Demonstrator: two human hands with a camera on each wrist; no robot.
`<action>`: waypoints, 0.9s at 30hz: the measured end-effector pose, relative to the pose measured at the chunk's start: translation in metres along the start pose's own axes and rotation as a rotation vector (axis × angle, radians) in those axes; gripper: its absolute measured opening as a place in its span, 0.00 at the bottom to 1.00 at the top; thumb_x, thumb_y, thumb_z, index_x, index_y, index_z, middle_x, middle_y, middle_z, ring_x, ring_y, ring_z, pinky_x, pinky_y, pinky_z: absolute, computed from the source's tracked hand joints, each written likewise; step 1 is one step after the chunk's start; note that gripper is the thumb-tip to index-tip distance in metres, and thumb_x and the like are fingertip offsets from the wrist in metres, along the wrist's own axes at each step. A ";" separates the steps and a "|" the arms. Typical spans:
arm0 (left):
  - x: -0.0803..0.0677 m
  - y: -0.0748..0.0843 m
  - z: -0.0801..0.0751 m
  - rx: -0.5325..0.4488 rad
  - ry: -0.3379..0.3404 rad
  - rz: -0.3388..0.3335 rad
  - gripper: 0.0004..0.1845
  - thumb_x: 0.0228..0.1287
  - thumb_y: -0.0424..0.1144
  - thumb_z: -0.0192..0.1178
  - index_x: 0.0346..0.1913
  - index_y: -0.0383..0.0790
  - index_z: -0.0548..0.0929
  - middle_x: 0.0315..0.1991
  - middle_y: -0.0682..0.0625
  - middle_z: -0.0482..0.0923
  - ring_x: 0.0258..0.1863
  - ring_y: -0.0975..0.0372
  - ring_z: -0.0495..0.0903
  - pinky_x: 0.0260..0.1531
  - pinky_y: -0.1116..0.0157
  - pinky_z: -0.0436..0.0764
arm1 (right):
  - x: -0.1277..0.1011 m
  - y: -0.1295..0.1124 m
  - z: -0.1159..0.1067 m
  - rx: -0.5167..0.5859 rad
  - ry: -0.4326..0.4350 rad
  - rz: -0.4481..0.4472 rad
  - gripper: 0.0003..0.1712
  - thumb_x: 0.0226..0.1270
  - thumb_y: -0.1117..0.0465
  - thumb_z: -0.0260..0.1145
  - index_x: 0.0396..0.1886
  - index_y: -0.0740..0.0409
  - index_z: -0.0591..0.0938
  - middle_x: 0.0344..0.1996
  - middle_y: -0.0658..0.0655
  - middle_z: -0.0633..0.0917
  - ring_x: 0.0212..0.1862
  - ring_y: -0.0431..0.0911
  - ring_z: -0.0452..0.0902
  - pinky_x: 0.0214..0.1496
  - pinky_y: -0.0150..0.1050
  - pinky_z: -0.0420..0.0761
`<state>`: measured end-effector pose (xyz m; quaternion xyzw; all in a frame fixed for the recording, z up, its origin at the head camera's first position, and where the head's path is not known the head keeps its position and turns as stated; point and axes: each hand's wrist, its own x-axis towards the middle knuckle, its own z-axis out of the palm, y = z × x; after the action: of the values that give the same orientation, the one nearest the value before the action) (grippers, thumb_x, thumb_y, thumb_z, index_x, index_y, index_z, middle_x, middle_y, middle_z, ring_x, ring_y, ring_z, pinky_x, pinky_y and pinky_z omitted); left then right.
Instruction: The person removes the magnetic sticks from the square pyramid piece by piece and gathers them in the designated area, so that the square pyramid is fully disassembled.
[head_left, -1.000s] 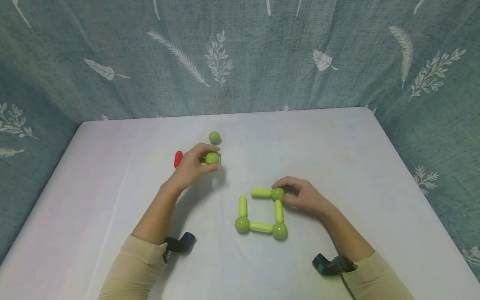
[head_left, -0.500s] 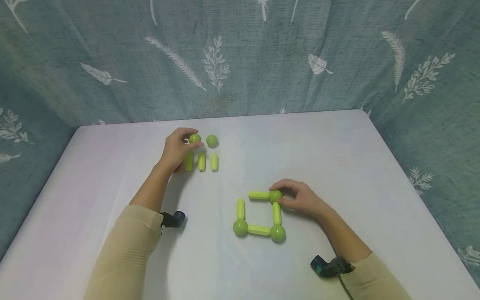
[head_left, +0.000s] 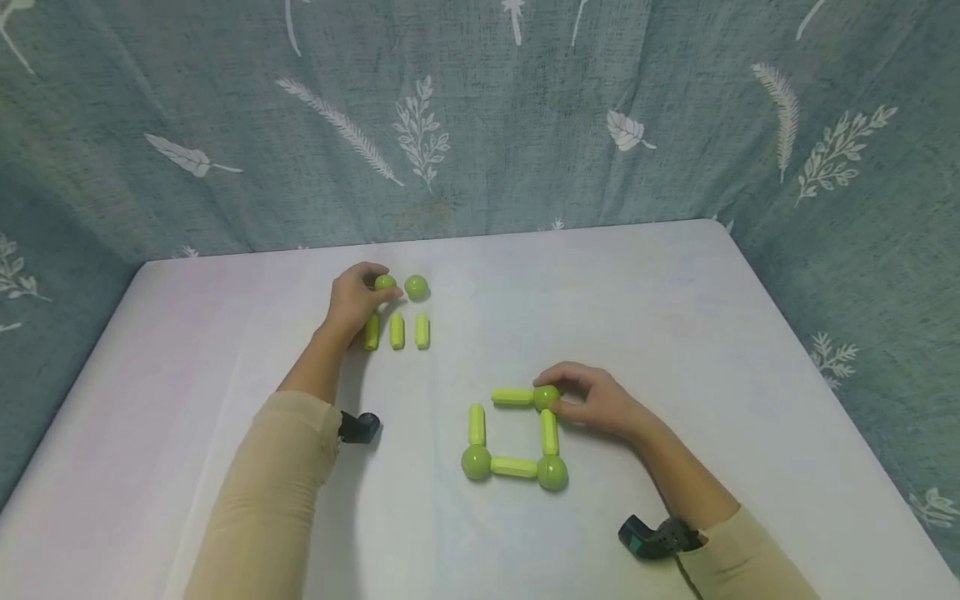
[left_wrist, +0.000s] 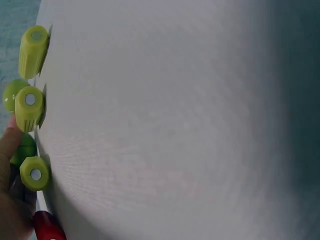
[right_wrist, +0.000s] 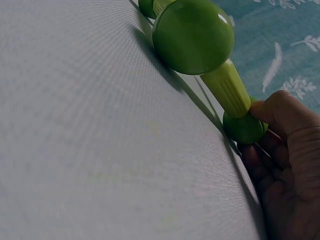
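Observation:
At the back left, my left hand (head_left: 354, 300) pinches a glossy green ball (head_left: 386, 284) between thumb and fingers, near a second green ball (head_left: 416, 288). Close in front of it lie yellow-green rods (head_left: 397, 331); the left wrist view shows silvery discs on their ends. My right hand (head_left: 596, 402) grips the far right corner ball (head_left: 547, 397) of a square-shaped figure of green balls and yellow-green rods. A rod (head_left: 513, 397) points left from that ball, and another rod (head_left: 549, 432) runs down to the near right ball (head_left: 552, 472). The far left corner has no ball.
A red piece (left_wrist: 47, 226) lies beside the rods in the left wrist view; in the head view my left hand mostly hides it. The white table (head_left: 675, 317) ends at a blue-green leaf-patterned curtain (head_left: 510, 150). Each wrist wears a dark camera (head_left: 360, 427).
My left hand has moved back and to the left with a green ball, exposing the rods, then lowered slightly. My right hand has stayed on its corner ball. The head view has shifted a little.

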<state>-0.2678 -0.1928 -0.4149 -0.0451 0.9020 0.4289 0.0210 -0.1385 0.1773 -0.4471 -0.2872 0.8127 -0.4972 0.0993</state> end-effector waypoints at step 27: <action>-0.018 0.000 -0.017 0.098 -0.001 0.067 0.32 0.56 0.47 0.68 0.62 0.38 0.72 0.63 0.39 0.68 0.64 0.47 0.65 0.62 0.49 0.65 | 0.000 -0.003 0.001 -0.007 -0.002 0.016 0.20 0.56 0.71 0.67 0.50 0.58 0.81 0.48 0.54 0.82 0.52 0.42 0.76 0.61 0.38 0.72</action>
<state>-0.2498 -0.2046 -0.4028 -0.0137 0.9228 0.3849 0.0094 -0.1369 0.1759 -0.4445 -0.2816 0.8166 -0.4932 0.1030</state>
